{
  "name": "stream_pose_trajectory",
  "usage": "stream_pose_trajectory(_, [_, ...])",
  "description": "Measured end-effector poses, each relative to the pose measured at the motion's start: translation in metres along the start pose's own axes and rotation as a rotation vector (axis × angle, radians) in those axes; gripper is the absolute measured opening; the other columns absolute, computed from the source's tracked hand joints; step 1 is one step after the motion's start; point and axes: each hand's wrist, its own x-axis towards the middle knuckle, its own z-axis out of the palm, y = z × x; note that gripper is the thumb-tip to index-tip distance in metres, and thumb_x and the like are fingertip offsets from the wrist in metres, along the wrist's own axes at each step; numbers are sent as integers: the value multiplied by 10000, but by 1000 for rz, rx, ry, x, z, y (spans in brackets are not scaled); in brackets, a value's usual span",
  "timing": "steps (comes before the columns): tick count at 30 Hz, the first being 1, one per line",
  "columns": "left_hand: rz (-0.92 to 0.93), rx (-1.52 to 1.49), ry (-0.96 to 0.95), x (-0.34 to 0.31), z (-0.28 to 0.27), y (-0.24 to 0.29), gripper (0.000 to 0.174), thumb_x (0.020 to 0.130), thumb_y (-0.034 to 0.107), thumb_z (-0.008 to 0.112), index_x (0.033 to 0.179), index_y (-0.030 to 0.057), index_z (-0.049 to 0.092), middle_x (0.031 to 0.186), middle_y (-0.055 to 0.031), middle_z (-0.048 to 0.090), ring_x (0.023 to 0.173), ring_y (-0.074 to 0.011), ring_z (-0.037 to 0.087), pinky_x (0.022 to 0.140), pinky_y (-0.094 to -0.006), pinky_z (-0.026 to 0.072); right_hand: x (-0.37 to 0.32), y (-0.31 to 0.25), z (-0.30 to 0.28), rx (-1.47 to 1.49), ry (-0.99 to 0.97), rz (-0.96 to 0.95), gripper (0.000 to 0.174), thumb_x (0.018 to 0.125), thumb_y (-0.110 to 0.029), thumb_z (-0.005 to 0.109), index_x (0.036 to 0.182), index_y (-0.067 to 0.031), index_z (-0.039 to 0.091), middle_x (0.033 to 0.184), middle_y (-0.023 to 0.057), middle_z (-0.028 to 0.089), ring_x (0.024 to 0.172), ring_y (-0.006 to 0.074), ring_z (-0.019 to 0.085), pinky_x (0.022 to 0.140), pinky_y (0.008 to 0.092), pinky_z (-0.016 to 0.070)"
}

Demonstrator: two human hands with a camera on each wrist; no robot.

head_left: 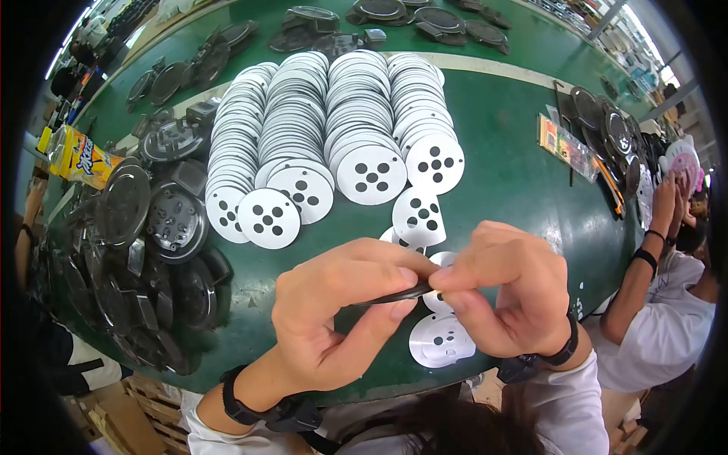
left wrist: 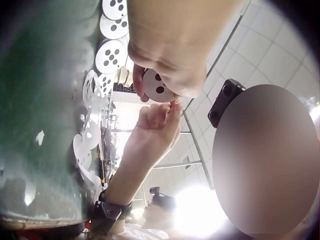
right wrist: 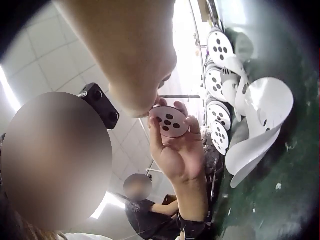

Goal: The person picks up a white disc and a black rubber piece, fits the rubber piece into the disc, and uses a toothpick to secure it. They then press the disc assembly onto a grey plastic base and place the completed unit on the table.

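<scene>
A round disc (right wrist: 172,121) with several dark holes lies between the fingers and thumb of my left hand (head_left: 345,303), seen almost edge-on in the head view. My right hand (head_left: 508,288) pinches at the disc's right edge, thumb against forefinger, and the fingertips of both hands nearly meet there. In the left wrist view the disc's white face (left wrist: 156,90) shows partly behind the left hand. Loose white pieces, one a disc with a cut edge (head_left: 418,218) and another a curled sheet (head_left: 436,341), lie on the table below and beyond the hands.
Four long rows of overlapping white discs (head_left: 371,176) stand beyond the hands on the green table (head_left: 500,152). Dark plastic housings (head_left: 178,220) pile up at the left, near a yellow packet (head_left: 80,158). More dark parts and a packaged item (head_left: 565,148) lie right, beside another person (head_left: 660,303).
</scene>
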Motion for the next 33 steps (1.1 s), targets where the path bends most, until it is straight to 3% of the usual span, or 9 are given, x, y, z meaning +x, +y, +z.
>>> stream_pose_trajectory(11, [98, 238, -49, 6, -2, 0, 103, 705, -65, 601, 800, -33, 579, 741, -134, 586, 617, -253, 565, 533, -286, 459, 1, 2, -3, 22, -103, 81, 158, 680, -45, 697, 802, -20, 601, 598, 16, 519, 432, 128, 417, 423, 250, 332])
stream_pose_trajectory(13, [111, 327, -91, 9, -4, 1, 87, 700, -68, 606, 775, -29, 584, 704, -118, 573, 586, -260, 547, 519, -295, 452, 5, 3, -9, 160, -230, 259, 98, 716, -31, 658, 797, -27, 604, 585, 15, 497, 442, 105, 389, 433, 237, 315])
stream_pose_trajectory(17, [60, 351, -189, 8, -8, 1, 102, 702, -68, 613, 788, -28, 576, 705, -114, 561, 580, -259, 533, 508, -299, 438, 9, 12, -18, 392, -378, 415, 38, 780, -22, 614, 806, -8, 590, 561, -25, 440, 487, 41, 317, 446, 212, 270])
stream_pose_trajectory(23, [-42, 259, -250, 6, -6, -1, 128, 708, -66, 618, 821, -30, 571, 702, -110, 549, 564, -247, 508, 498, -288, 411, 5, 17, -19, 836, -429, 778, 77, 824, -58, 608, 817, 4, 562, 618, -60, 441, 535, 10, 289, 470, 193, 234])
stream_pose_trajectory(27, [-161, 161, -203, 6, -7, 3, 112, 741, -70, 603, 845, -35, 578, 748, -113, 579, 613, -202, 542, 561, -268, 434, 5, 16, -17, 812, -406, 789, 122, 836, -96, 610, 843, 8, 546, 628, -41, 440, 552, 14, 311, 475, 196, 248])
stream_pose_trajectory(29, [-201, 99, -150, 5, -7, 3, 112, 751, -77, 597, 855, -40, 580, 773, -118, 592, 639, -185, 557, 594, -261, 447, 11, 9, -22, 457, -463, 450, 101, 860, -95, 569, 858, 3, 543, 650, 8, 492, 538, 69, 396, 476, 219, 300])
stream_pose_trajectory(30, [-189, -18, -119, 5, -6, 2, 121, 756, -85, 592, 869, -47, 579, 804, -132, 601, 683, -184, 568, 635, -265, 457, 8, 5, -18, 460, -466, 446, 101, 860, -95, 569, 858, 3, 543, 650, 8, 492, 538, 69, 396, 476, 219, 300])
stream_pose_trajectory(32, [-177, -133, -82, 4, -7, 3, 130, 761, -93, 588, 884, -53, 577, 834, -147, 610, 727, -183, 580, 676, -269, 468, -2, -8, -6, 309, -154, 336, 313, 890, -277, 499, 842, 26, 559, 611, 39, 505, 489, 124, 398, 476, 264, 313])
stream_pose_trajectory(33, [-142, -109, -111, 5, -9, 3, 121, 807, 0, 575, 908, -35, 519, 848, -171, 598, 745, -199, 577, 683, -289, 467, -3, -6, -2, 190, -86, 192, 202, 854, -161, 525, 849, 35, 573, 623, 65, 541, 472, 146, 416, 459, 280, 300])
